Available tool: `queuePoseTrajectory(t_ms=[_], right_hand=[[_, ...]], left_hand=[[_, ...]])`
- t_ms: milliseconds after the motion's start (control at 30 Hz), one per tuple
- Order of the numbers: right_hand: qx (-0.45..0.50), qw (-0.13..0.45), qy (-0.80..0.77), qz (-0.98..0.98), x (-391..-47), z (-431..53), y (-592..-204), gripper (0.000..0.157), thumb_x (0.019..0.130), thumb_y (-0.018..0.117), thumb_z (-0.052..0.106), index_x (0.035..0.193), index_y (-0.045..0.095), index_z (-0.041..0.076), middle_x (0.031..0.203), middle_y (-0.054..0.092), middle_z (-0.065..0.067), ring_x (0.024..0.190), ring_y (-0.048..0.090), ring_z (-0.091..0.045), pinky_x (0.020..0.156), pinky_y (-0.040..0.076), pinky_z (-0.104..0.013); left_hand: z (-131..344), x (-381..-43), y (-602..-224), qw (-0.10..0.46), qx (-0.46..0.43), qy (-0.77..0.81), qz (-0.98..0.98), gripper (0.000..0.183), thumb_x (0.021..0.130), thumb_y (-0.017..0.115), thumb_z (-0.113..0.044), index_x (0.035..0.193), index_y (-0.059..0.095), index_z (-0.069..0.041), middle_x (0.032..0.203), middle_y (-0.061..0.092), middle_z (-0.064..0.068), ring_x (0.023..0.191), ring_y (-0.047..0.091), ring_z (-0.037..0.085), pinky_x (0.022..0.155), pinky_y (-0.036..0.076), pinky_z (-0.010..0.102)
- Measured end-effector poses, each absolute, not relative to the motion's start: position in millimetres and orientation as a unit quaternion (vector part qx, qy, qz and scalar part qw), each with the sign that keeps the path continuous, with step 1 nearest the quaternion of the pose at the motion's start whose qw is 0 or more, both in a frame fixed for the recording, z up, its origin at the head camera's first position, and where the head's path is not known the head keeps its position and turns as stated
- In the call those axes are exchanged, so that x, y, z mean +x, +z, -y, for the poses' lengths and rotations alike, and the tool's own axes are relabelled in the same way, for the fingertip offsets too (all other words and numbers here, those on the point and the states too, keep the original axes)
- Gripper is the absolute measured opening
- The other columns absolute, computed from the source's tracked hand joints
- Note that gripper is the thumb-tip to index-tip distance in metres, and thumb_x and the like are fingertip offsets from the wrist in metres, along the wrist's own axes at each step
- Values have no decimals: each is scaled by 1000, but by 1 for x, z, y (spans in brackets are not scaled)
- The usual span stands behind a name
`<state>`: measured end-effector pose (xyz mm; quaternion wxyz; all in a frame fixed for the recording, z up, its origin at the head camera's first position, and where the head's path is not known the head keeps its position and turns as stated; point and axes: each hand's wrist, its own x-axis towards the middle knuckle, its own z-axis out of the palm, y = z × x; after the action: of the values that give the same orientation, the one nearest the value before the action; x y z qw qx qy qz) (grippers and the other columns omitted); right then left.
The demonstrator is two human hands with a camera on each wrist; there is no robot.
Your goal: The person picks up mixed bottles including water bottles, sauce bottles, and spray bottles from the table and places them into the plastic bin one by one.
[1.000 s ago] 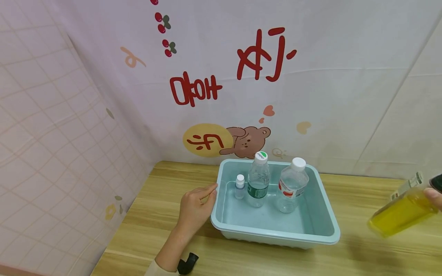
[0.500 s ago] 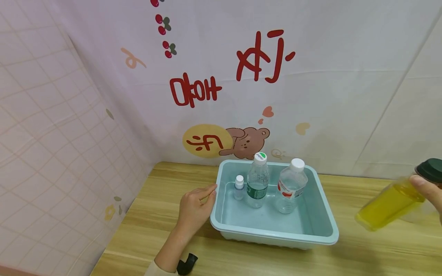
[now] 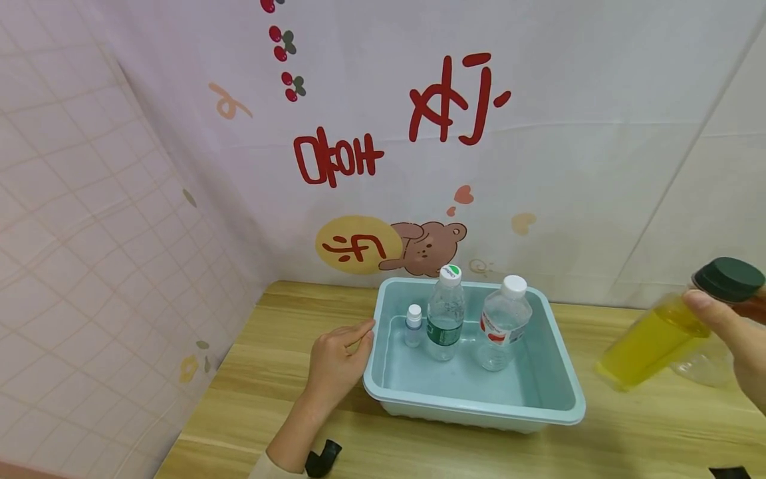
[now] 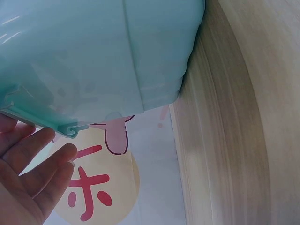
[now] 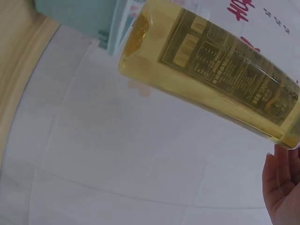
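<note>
A pale blue plastic basin (image 3: 473, 411) stands on the wooden table. My left hand (image 3: 338, 356) pinches its left rim; in the left wrist view, several fingers of the hand (image 4: 35, 173) lie loosely below the rim (image 4: 70, 129). My right hand (image 3: 733, 332) grips a bottle of yellow liquid (image 3: 658, 342) near its dark green cap, tilted in the air right of the basin. In the right wrist view, a dark label covers one side of this bottle (image 5: 225, 70). Inside the basin stand a small white-capped bottle (image 3: 413, 326), a green-labelled water bottle (image 3: 445, 319) and a red-and-white-labelled bottle (image 3: 505, 326).
Another clear plastic item (image 3: 703, 369) lies on the table (image 3: 281, 326) behind the yellow bottle, partly hidden. A printed cloth (image 3: 574, 179) hangs behind the table and a gridded one (image 3: 120, 266) on the left. A black piece (image 3: 323, 459) shows beside my left wrist.
My right hand has carried the yellow bottle leftward, nearer the basin, and more of the hand has come into view. The left hand stays at the rim.
</note>
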<state>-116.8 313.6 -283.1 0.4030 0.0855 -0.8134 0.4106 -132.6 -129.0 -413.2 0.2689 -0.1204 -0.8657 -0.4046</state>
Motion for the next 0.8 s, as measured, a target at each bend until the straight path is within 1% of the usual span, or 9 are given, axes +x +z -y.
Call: queuePoseTrajectory(t_ms=[100, 167, 233, 300, 400, 467, 567, 667, 800], right_hand=[[113, 407, 434, 796, -115, -301, -277, 37, 83, 64, -8, 101, 66, 24, 91, 59, 28, 82, 51, 8, 79, 35, -6], [131, 403, 464, 778, -114, -294, -273, 31, 81, 66, -11, 103, 69, 10, 90, 64, 23, 80, 56, 6, 78, 38, -6], [146, 398, 494, 759, -114, -287, -269, 28, 78, 66, -15, 103, 69, -2, 89, 68, 18, 77, 59, 4, 78, 41, -7], [183, 373, 573, 707, -114, -281, -266, 27, 75, 65, -20, 101, 65, -14, 88, 71, 6, 76, 63, -4, 78, 45, -9], [226, 343, 648, 641, -114, -269, -261, 28, 72, 64, -25, 99, 59, -24, 90, 72, -6, 77, 66, -12, 77, 49, -13], [226, 324, 681, 616, -113, -261, -259, 30, 70, 64, -27, 99, 56, -26, 91, 71, -12, 77, 66, -15, 76, 50, -15], [139, 346, 606, 703, -107, -247, -254, 30, 70, 68, -23, 98, 61, -21, 91, 72, -5, 74, 65, -12, 73, 49, -14], [98, 351, 586, 724, -104, -232, -251, 31, 66, 72, -22, 95, 63, -19, 87, 72, -6, 69, 64, -13, 70, 51, -15], [111, 344, 615, 701, -105, -214, -250, 31, 62, 75, -21, 91, 64, -20, 82, 71, -10, 62, 64, -16, 63, 52, -17]], left_hand=[[129, -132, -414, 269, -121, -405, 865, 22, 86, 67, -17, 106, 74, -14, 104, 70, -5, 95, 66, 7, 77, 55, 30], [129, -133, -415, 271, -121, -405, 865, 22, 86, 68, -17, 106, 74, -14, 104, 70, -5, 95, 66, 7, 77, 55, 30], [129, -133, -415, 272, -121, -405, 864, 22, 85, 68, -17, 106, 74, -14, 104, 70, -5, 95, 66, 7, 77, 55, 30], [129, -133, -415, 271, -122, -407, 864, 21, 86, 68, -17, 106, 74, -15, 104, 70, -5, 95, 65, 7, 77, 55, 30], [129, -133, -415, 269, -122, -408, 864, 21, 86, 67, -17, 106, 74, -15, 104, 70, -5, 95, 65, 7, 77, 55, 30], [129, -133, -415, 268, -121, -408, 865, 21, 86, 67, -17, 106, 74, -15, 104, 70, -4, 95, 65, 7, 77, 55, 30], [129, -132, -415, 266, -119, -407, 866, 21, 86, 67, -17, 106, 74, -15, 104, 70, -4, 95, 65, 7, 77, 55, 30], [129, -132, -414, 265, -118, -406, 866, 22, 86, 67, -17, 106, 74, -15, 104, 70, -3, 96, 65, 7, 77, 55, 30], [129, -132, -414, 269, -119, -401, 868, 22, 86, 67, -17, 106, 74, -14, 104, 70, -3, 95, 65, 7, 77, 55, 31]])
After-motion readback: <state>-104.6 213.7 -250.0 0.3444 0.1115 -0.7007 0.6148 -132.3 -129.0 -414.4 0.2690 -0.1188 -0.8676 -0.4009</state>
